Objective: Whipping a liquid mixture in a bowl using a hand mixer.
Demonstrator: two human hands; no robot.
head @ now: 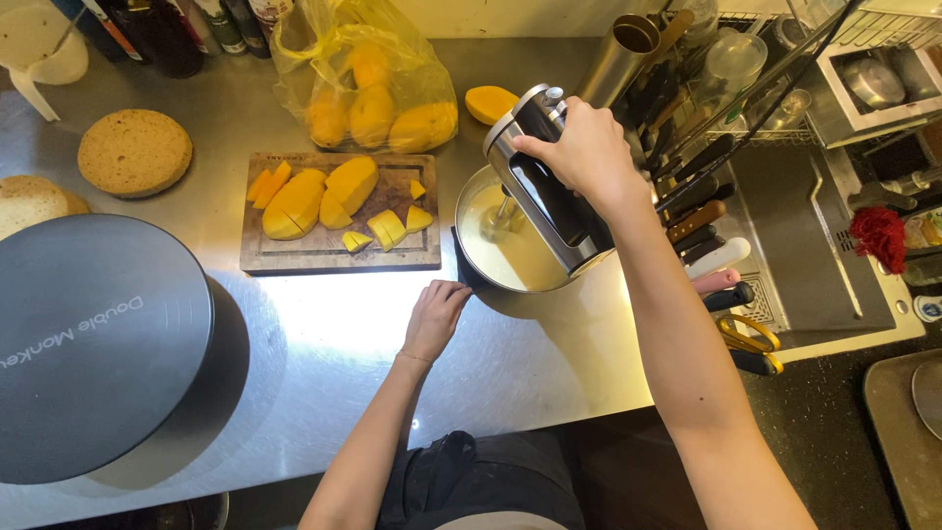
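I look down on a brushed steel worktop [334,334]. My right hand [584,152] is wrapped firmly around the handle of a silver and black electric hand mixer [545,186], held tilted so that its beaters dip into pale cream inside a round metal mixing bowl [496,245]. My left hand [435,314] rests flat on the worktop with fingers loosely curled, its fingertips touching the edge of a dark cloth or mat [461,270] under the bowl's near left side; it grips nothing that I can make out.

Just left of the bowl lies a rectangular wooden chopping board [294,257] carrying cut yellow mango pieces [324,196]. Behind the board sits a thin yellow plastic bag of whole mangoes [368,83], with a mango half [489,101] beside it. Further left is a round brown sponge cake layer [134,152], and nearer to me a large round dark grey cake turntable [93,344]. To the right of the bowl, a row of knife handles [702,211] stands by a sink area, with yellow-handled scissors [748,336] at the near end.
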